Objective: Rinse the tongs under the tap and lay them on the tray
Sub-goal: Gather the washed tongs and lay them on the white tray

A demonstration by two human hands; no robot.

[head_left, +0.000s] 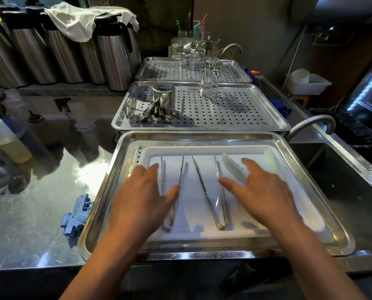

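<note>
Two pairs of steel tongs lie side by side on a white board inside the near steel tray (107,191). The left tongs (181,172) point away from me, and my left hand (144,198) hovers over their left arm with fingers spread. The right tongs (204,187) lie open in a V, hinge towards me. My right hand (265,191) floats just right of them, fingers apart, holding nothing. A white plastic knife-like piece (232,167) lies partly under my right hand. The curved tap (310,124) stands at the tray's far right corner.
A dark sink (341,182) lies to the right. Two perforated trays (235,111) behind hold a steel cup, a strainer and glasses. Thermos jugs (113,50) line the back left. A blue toy gun (77,217) and squeeze bottles (5,137) sit on the steel counter at left.
</note>
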